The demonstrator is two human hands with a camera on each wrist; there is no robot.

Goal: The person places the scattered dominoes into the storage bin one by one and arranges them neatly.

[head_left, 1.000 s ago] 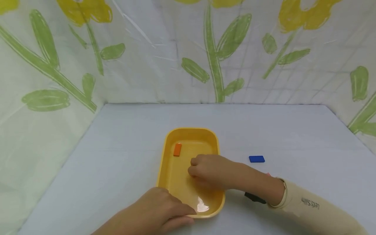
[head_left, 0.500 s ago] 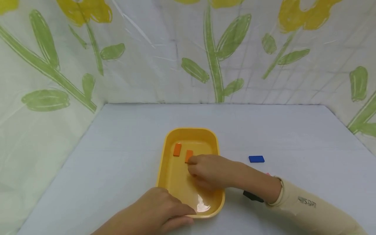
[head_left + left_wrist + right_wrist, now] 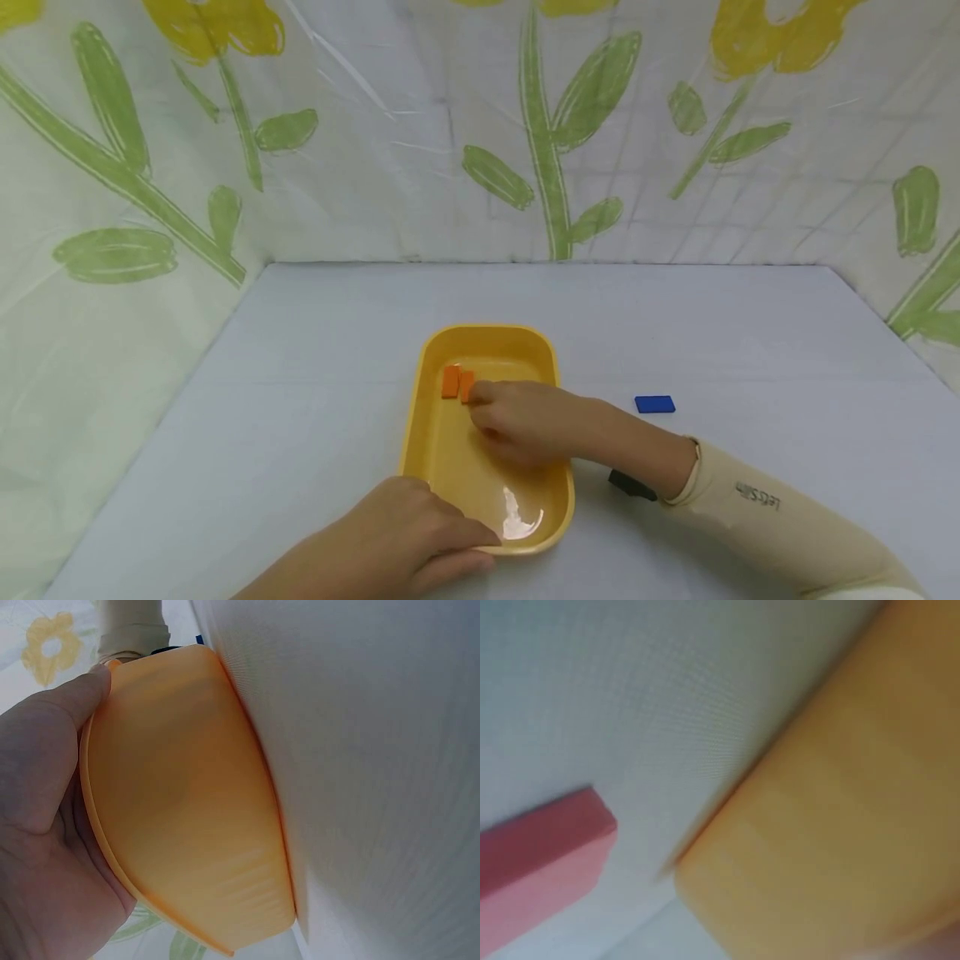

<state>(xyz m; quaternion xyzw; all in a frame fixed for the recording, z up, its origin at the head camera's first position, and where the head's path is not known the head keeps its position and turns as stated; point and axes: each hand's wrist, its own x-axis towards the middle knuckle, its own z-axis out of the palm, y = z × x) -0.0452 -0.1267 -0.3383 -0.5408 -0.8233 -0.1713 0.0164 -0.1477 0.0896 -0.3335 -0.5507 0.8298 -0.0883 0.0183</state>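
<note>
A yellow tray (image 3: 450, 467) with rounded corners stands on the white tabletop. My left hand (image 3: 412, 529) holds its near left corner, thumb over the outside and fingers at the rim; the left wrist view shows the tray's outer wall (image 3: 180, 787) beside the palm. Inside the tray, my right hand (image 3: 525, 417) has curled fingers and pinches an orange block (image 3: 467, 387), partly covered by the fingertips. Close along its left side lies another flat orange block (image 3: 450, 382). The right wrist view does not show the fingertips.
To the right of the tray a flat blue block (image 3: 655, 404) lies on the table. A pink-red block (image 3: 547, 862) rests close outside the tray wall, hidden under the right arm in the head view. A white sheet (image 3: 397, 183) with painted flowers stands behind.
The right hand has shifted slightly left and away from me inside the tray. The orange block at its fingertips came into sight and moved up beside the other one. The left hand stayed put.
</note>
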